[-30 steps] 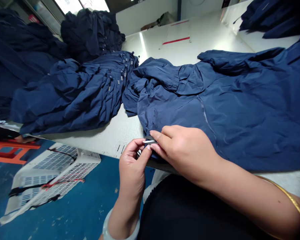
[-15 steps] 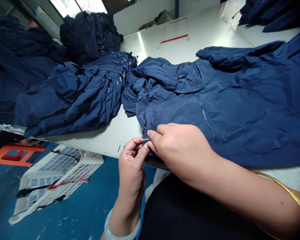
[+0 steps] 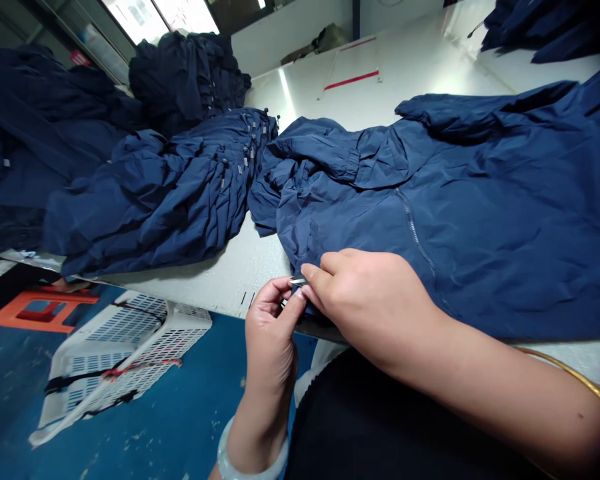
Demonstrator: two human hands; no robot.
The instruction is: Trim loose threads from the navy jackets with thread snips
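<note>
A navy jacket (image 3: 350, 220) with a zip lies spread on the table, its near-left edge reaching my hands. In my right hand (image 3: 375, 300) is a small, thin metal tool (image 3: 298, 280), like thread snips; the fingers cover most of it. The tool's pointed end lies at the fingertips of my left hand (image 3: 275, 320). There, the left thumb and forefinger pinch the jacket's edge, though the exact spot between them is mostly hidden.
Left on the white table (image 3: 205, 287) lies a row of navy garments (image 3: 165, 193), with a taller pile (image 3: 185, 80) behind. A white plastic basket (image 3: 130, 347) and an orange stool (image 3: 40, 310) stand below the table edge. More navy clothing (image 3: 555, 33) sits far right.
The whole view has shifted slightly, so everything sits a little further right and lower. Both hands keep their grip at the jacket's edge, and the metal tool shows more clearly.
</note>
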